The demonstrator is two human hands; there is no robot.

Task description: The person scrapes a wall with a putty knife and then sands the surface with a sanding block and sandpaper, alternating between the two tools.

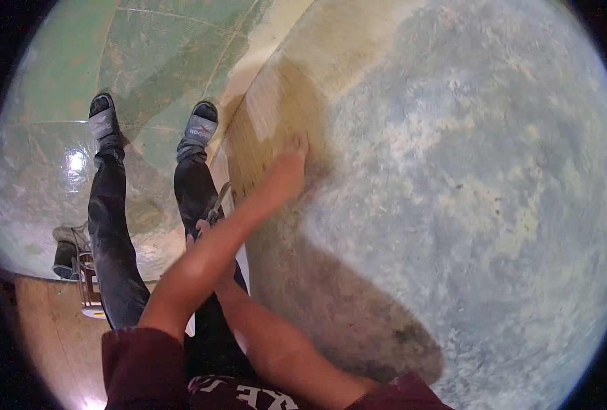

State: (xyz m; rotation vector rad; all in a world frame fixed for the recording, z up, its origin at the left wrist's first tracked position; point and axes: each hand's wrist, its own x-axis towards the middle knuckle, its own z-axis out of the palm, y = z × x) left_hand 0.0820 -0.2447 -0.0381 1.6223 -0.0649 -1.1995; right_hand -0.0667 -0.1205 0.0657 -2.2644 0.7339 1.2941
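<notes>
My left hand [292, 158] reaches across to the right and is on or just over the brown, wood-like strip [276, 102] beside the mottled grey-blue surface [467, 178]. It is blurred, so its fingers are not clear. Under my left forearm, my right hand [202, 234] is partly hidden, its fingers wrapped round the handle of a thin metal tool [219, 198]. The tool points up, near the strip's left edge. My forearms cross.
Both legs, in dark trousers, stretch over the green tiled floor [160, 61], with sandals [103, 123] on the feet. A small metal-framed object [90, 283] and a dark cylindrical item [64, 258] stand at the left.
</notes>
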